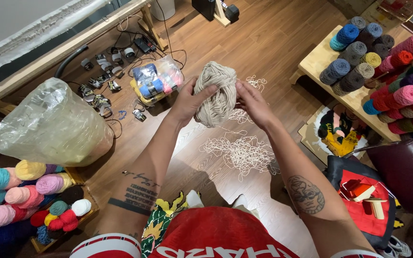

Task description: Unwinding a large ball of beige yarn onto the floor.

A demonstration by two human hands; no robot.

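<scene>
Beige yarn ball [214,93] held mid-air above wood floor [273,43] | left hand [187,101] cupped around its side, thumb across front | right hand [253,103] half-closed, fingertips on ball, possibly pinching the strand | step: winding | next needs slack from loose yarn tangle [242,152] on floor below | shelf of yarn skeins [388,67] at right edge.
</scene>
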